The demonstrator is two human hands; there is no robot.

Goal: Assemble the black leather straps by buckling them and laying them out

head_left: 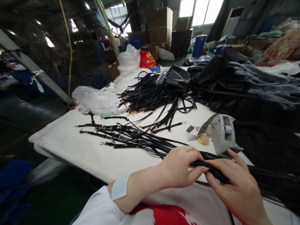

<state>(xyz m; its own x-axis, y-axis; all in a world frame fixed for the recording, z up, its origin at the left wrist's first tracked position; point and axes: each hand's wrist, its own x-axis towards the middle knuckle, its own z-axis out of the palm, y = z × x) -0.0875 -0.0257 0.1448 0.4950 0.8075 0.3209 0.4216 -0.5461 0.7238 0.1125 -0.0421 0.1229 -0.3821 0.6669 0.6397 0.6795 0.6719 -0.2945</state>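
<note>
Near the table's front edge, my left hand (185, 165) is closed, thumb and fingers pinching a black strap (199, 163). My right hand (236, 181) meets it from the other side, its fingers around the same dark strap, which looks folded or bunched between the hands. A spread of thin black straps (140, 139) with gold clasps runs leftward from under my hands. Behind it lies a larger heap of black straps (150, 92), their gold hooks toward me. Just beyond my right hand stands a white tape dispenser (223, 134).
A yellow tape roll (203, 139) lies beside the dispenser. Clear plastic bags (98, 100) sit at the left table edge, a red bag (147, 59) behind. Black material (262, 134) and grey gloves (269, 78) cover the right side. Stacked cartons (159, 28) stand farther back.
</note>
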